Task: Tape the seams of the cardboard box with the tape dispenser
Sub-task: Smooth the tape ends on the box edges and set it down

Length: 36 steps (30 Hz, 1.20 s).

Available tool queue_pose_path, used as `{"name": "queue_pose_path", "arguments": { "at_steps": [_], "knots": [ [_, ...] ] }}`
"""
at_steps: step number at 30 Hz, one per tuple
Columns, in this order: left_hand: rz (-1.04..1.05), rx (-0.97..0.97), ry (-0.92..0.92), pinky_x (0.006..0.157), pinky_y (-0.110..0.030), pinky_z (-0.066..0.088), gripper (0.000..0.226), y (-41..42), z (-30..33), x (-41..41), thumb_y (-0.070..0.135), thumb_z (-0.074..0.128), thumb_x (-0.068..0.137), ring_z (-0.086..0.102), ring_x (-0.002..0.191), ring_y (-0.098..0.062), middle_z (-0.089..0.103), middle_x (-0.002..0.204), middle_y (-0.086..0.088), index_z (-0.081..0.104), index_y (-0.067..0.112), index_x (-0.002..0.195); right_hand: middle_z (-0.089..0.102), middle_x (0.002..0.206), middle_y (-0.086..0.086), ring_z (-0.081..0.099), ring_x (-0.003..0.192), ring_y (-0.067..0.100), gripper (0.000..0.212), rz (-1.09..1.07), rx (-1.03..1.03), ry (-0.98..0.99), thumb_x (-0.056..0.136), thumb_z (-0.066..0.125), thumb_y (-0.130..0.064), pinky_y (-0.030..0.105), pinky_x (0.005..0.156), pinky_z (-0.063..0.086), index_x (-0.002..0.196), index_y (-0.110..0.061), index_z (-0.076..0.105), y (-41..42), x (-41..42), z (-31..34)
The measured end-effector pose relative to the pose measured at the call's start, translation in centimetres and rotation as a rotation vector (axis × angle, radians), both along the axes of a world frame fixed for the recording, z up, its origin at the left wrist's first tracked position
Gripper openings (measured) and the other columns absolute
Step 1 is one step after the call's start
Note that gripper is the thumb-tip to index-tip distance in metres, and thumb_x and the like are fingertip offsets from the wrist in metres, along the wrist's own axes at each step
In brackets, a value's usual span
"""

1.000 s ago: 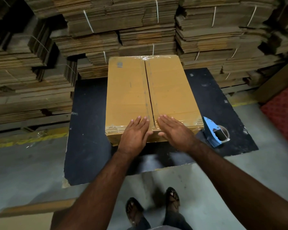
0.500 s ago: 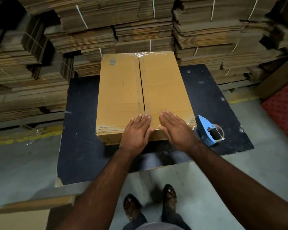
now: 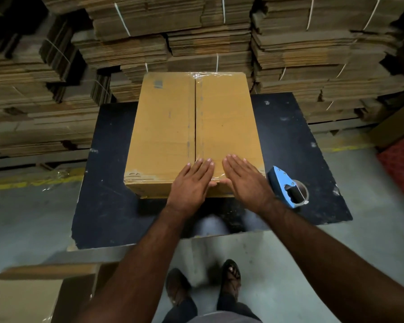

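Both flat open hands (image 3: 191,183) (image 3: 245,180) pressing cardboard box (image 3: 173,136), tape dispenser (image 3: 287,187) beside right, flattened-cardboard stacks (image 3: 196,43) behind

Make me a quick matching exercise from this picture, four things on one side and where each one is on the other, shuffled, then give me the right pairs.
Things:
1. cardboard box
2. tape dispenser
3. left hand
4. stacks of flattened cardboard

Places:
A. lying on the black board, right of the box
B. behind the board, bundled with white straps
C. flat on the box's near edge, by the centre seam
D. standing in the middle of the black board

Pairs: 1-D, 2-A, 3-C, 4-B
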State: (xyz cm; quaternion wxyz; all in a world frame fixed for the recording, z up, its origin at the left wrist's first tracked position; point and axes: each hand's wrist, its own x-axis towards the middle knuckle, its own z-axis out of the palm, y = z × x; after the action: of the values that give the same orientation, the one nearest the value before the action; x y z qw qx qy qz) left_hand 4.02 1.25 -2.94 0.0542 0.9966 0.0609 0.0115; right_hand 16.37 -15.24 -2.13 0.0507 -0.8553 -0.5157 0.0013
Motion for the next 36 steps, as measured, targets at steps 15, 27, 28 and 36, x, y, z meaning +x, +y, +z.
{"name": "queue_pose_path", "arguments": {
  "at_steps": [15,27,28,36],
  "knots": [
    [-0.005,-0.014,-0.049,0.118,-0.047,0.027,0.056,-2.7,-0.8,1.8,0.023,0.043,0.098,0.031,0.145,-0.029,0.031,0.158,-0.007,0.033,0.010,0.152,0.031,0.158,0.012,0.026,0.147,0.025,0.066,0.007,-0.029,-0.066,0.103,0.021,-0.050,0.048,0.118,0.024,0.151,-0.006,0.031,-4.0,2.5,-0.7],
    [0.000,-0.107,-0.113,0.119,-0.043,0.023,0.053,-5.4,-1.1,3.5,0.027,0.040,0.103,0.027,0.147,-0.026,0.029,0.159,-0.009,0.031,0.009,0.152,0.022,0.162,0.010,0.017,0.150,0.022,0.066,-0.076,-0.009,-0.050,0.102,0.032,-0.047,0.049,0.117,0.023,0.153,-0.006,0.026,-5.8,3.3,-1.5],
    [-0.019,-0.092,-0.105,0.119,-0.042,0.022,0.055,-5.1,-1.4,3.5,0.024,0.043,0.102,0.025,0.147,-0.025,0.027,0.159,-0.008,0.029,0.010,0.153,0.018,0.163,0.009,0.014,0.150,0.022,0.067,-0.053,-0.029,-0.067,0.102,0.038,-0.045,0.051,0.117,0.023,0.155,-0.008,0.021,-6.2,3.5,-1.7],
    [-0.171,-0.202,-0.080,0.120,-0.040,0.018,0.059,-6.5,0.6,4.6,0.023,0.048,0.097,0.024,0.147,-0.023,0.028,0.159,-0.005,0.031,0.013,0.153,0.015,0.163,0.005,0.012,0.151,0.019,0.082,-0.289,0.262,0.263,0.089,0.052,-0.037,0.046,0.118,0.013,0.156,-0.009,0.016,-9.2,2.3,-0.7]
  ]
}}
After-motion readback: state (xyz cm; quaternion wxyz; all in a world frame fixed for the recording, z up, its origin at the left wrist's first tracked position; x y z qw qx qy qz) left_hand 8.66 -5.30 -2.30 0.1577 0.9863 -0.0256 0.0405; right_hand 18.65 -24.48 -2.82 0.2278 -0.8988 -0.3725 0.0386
